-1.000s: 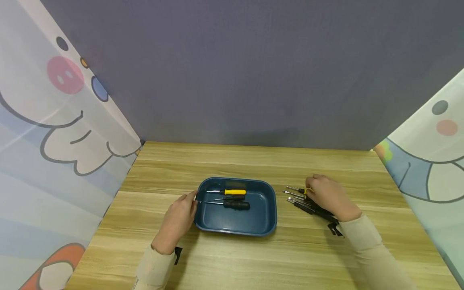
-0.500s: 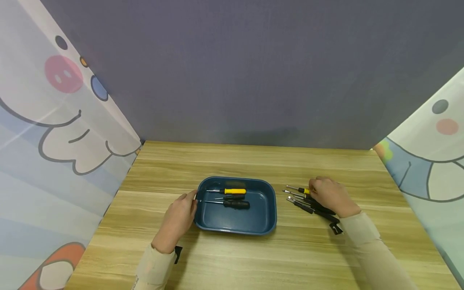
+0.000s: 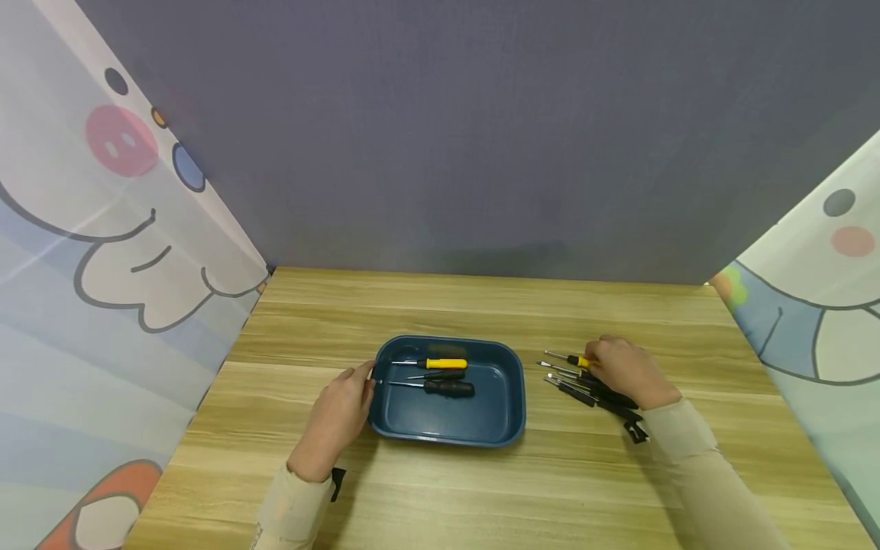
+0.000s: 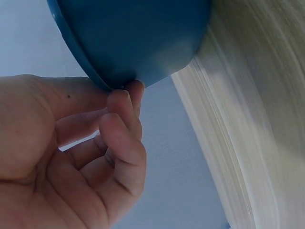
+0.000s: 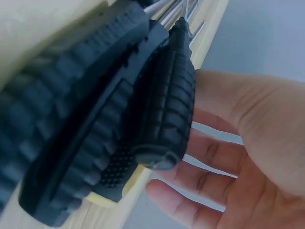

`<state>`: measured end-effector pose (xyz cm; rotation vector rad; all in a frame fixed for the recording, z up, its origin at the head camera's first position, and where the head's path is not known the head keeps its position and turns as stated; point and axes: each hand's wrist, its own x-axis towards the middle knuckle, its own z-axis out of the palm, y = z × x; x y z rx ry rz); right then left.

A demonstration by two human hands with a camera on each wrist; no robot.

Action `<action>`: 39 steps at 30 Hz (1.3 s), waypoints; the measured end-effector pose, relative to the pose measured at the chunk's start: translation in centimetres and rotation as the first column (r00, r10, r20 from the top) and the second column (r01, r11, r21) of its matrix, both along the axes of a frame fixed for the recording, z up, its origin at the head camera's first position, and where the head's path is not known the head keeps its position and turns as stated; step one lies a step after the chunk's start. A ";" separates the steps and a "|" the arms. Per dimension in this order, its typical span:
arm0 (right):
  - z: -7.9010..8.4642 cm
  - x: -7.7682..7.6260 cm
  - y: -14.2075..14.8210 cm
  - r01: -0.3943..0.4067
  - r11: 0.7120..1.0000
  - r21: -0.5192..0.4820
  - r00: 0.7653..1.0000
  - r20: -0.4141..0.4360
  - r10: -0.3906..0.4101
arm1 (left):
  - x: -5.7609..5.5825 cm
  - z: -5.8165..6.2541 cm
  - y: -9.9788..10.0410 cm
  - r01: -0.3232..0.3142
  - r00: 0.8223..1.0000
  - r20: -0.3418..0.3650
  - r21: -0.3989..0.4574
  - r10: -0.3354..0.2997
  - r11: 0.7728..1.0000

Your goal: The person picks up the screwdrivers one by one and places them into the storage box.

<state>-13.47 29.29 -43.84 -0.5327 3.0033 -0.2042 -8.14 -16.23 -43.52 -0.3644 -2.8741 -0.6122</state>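
My left hand (image 3: 338, 409) pinches the left rim of a blue tray (image 4: 138, 38), thumb and index finger meeting at its edge in the left wrist view. Inside the tray lie a yellow-handled screwdriver (image 3: 445, 364), a small black screwdriver (image 3: 444, 375) and a larger black-handled screwdriver (image 3: 449, 389). Over to the right, my right hand (image 3: 627, 374) pinches the handle of another yellow screwdriver (image 3: 583, 362), its fingers covering most of that handle. Ribbed black screwdriver handles (image 5: 167, 105) lie close against this hand and hide its fingertips in the right wrist view.
Several black screwdrivers (image 3: 576, 394) lie bunched beside the right hand, shafts pointing left toward the tray. The wooden table (image 3: 440, 496) meets a grey panel (image 3: 440, 153) at the back, with cartoon-printed cloths (image 3: 48, 344) at both sides.
My right hand has shifted slightly right, and the yellow screwdriver at its fingertips has moved slightly right with it. The left hand and tray stay in place.
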 end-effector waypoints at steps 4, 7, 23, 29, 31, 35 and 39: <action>-0.2 -0.2 0.0 -0.005 1.000 0.001 1.000 0.005 0.005 | 0.0 0.0 0.0 -0.002 1.000 -0.003 0.000 0.002 1.000; -0.4 -0.3 0.1 -0.015 1.000 0.002 1.000 -0.008 0.015 | 0.1 0.0 0.0 0.000 1.000 -0.008 -0.001 0.000 1.000; 2.1 0.2 -1.4 -0.099 0.995 0.019 0.985 -0.142 0.101 | 0.1 -0.1 0.1 -0.001 1.000 -0.012 0.000 0.001 1.000; 4.4 0.8 -3.7 -0.149 0.986 0.075 0.966 -0.204 0.162 | 0.2 0.0 0.1 -0.003 1.000 -0.005 -0.002 0.003 1.000; 5.0 0.9 -4.5 -0.165 0.982 0.088 0.957 -0.225 0.181 | 0.2 0.0 0.1 -0.002 1.000 -0.006 -0.001 0.002 1.000; 6.1 0.9 -6.0 -0.198 0.976 0.096 0.940 -0.264 0.217 | 0.2 0.0 0.1 -0.005 1.000 0.001 -0.002 0.005 1.000; 6.6 0.8 -7.5 -0.227 0.969 0.102 0.929 -0.277 0.247 | 0.1 0.0 0.0 -0.008 1.000 0.006 -0.004 0.008 1.000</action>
